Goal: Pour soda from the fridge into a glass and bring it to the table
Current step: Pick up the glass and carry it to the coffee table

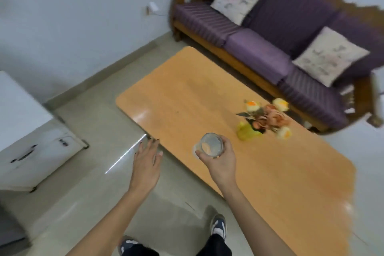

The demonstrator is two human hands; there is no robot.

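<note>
A clear glass point(209, 144) with pale liquid in it is gripped from the side by my right hand point(220, 160), held above the near-left part of the long orange-brown table point(187, 93). Whether its base touches the tabletop cannot be told. My left hand point(146, 160) hovers over the floor just left of the table's edge, palm down, fingers spread and holding nothing. The white fridge point(27, 131) stands at the left edge of the view, its door closed.
A green vase with orange and yellow flowers point(266, 118) stands on the table right of the glass. A purple-cushioned wooden sofa point(270, 48) with two pale pillows runs behind the table. Tiled floor lies between fridge and table; my feet show at the bottom.
</note>
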